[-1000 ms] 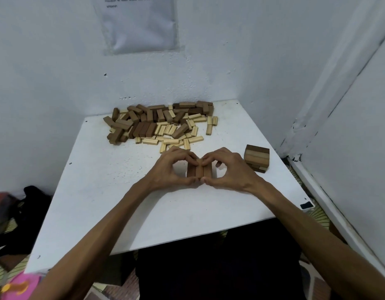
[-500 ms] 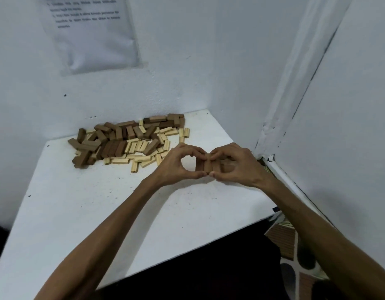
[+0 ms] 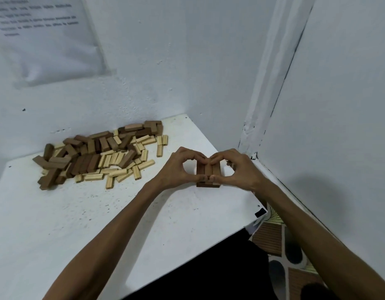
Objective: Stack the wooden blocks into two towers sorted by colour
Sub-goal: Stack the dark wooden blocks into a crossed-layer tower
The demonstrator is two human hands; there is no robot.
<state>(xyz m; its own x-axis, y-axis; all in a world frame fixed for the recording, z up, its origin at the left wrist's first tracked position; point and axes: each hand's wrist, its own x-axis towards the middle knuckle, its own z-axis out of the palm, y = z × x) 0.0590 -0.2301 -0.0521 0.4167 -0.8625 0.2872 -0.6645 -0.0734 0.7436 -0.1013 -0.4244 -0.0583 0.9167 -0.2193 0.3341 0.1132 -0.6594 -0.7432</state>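
Note:
A row of three dark brown blocks (image 3: 208,171) lies side by side on top of a low dark brown stack (image 3: 208,185) near the table's right edge. My left hand (image 3: 178,169) and my right hand (image 3: 237,169) pinch this row from both sides, thumbs at the near ends, fingers at the far ends. A loose pile of dark and pale wooden blocks (image 3: 100,156) is spread at the back left of the white table (image 3: 79,224). My hands hide most of the stack.
White walls close the table in at the back and on the right. A paper sheet (image 3: 46,40) hangs on the back wall. The table's right corner (image 3: 259,213) lies just behind my right forearm, with patterned floor (image 3: 280,245) below.
My hands carried the three dark blocks from the table's middle to the right and now rest them on the low dark stack. The camera turned right, shifting the pile leftward.

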